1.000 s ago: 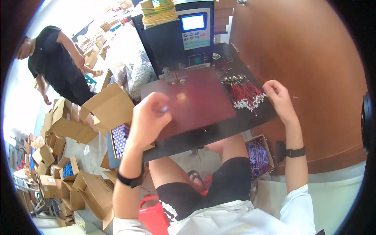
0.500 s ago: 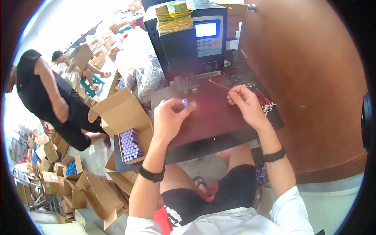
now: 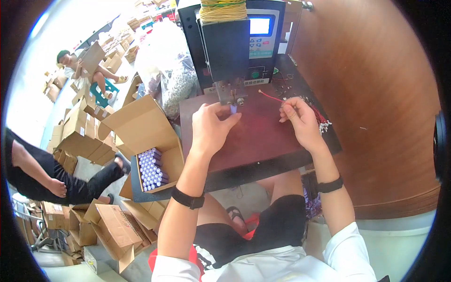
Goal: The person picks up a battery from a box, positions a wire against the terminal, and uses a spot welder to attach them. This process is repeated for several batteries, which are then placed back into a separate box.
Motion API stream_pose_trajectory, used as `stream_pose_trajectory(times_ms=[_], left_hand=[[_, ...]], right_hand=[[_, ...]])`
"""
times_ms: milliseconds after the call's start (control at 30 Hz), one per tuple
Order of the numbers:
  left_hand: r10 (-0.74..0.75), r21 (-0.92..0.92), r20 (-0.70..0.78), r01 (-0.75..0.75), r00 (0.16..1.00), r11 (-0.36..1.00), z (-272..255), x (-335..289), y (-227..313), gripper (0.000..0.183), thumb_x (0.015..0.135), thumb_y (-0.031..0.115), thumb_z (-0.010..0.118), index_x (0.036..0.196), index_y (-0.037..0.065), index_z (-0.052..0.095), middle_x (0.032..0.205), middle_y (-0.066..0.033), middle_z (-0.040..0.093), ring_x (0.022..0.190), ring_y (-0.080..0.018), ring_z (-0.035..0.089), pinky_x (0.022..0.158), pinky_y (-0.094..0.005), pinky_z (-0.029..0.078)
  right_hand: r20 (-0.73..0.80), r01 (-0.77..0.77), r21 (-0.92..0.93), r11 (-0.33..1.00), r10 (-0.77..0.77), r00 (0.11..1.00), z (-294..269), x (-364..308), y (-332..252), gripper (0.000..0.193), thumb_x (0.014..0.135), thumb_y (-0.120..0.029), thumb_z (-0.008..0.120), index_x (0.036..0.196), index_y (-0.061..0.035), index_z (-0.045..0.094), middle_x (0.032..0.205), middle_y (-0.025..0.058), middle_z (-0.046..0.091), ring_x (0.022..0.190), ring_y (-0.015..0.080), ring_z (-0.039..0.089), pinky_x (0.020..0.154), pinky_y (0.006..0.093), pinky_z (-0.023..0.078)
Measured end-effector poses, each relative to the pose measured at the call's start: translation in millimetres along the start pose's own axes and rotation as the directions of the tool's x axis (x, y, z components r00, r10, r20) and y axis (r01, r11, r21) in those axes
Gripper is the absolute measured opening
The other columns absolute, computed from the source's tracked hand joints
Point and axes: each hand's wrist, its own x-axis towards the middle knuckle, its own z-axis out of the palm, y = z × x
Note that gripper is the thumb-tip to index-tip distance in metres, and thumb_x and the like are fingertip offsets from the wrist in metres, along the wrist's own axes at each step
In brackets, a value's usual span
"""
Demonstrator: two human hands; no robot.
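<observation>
My left hand [image 3: 210, 128] pinches a small purple cylindrical battery cell [image 3: 233, 109] between thumb and fingers. The cell stands upright, its top directly beneath the electrodes [image 3: 231, 95] of a spot-welding machine [image 3: 228, 51]; whether they touch I cannot tell. To the right, my right hand [image 3: 303, 123] is closed on a thin red wire [image 3: 270, 97]. The wire's pale tip points up and left, toward the machine, apart from the cell. Behind the right hand lies a pile of red wires with white ends [image 3: 324, 124].
An open cardboard box [image 3: 141, 117] of purple battery cells [image 3: 152, 170] stands left on the dark red worktable [image 3: 263, 145]. Wire is wound on top of the machine. A brown wooden panel [image 3: 371, 117] rises at right. Cartons and two other people are at left.
My left hand has carried the cell up and slightly right, under the electrodes. My right hand keeps the wire, shifted slightly right. The nearer person at left has moved lower and partly out of view.
</observation>
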Motion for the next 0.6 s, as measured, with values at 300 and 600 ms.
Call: stream_pose_trajectory(times_ms=[300, 600], left_hand=[[-0.050, -0.010, 0.022, 0.050, 0.998, 0.999, 0.2, 0.3, -0.3, 0.028, 0.080, 0.025, 0.084, 0.097, 0.003, 0.081, 0.086, -0.0183, 0.075, 0.089, -0.0339, 0.068, 0.083, -0.0425, 0.054], [-0.071, -0.016, 0.031, 0.071, 0.997, 0.997, -2.0, -0.7, 2.8, 0.028, 0.080, 0.025, 0.083, 0.099, 0.003, 0.081, 0.086, -0.0185, 0.074, 0.090, -0.0338, 0.069, 0.084, -0.0426, 0.053]], right_hand=[[0.011, 0.041, -0.001, 0.999, -0.041, 0.999, -4.2, -0.1, 3.5, 0.022, 0.109, -0.022, 0.059, 0.110, -0.0004, 0.060, 0.100, 0.0060, 0.063, 0.091, 0.0138, 0.063, 0.085, 0.0320, 0.057], [0.014, 0.049, 0.003, 0.999, -0.049, 0.999, -2.6, -2.7, 3.1, 0.020, 0.109, -0.020, 0.058, 0.111, 0.0001, 0.059, 0.100, 0.0059, 0.062, 0.092, 0.0139, 0.063, 0.085, 0.0321, 0.057]])
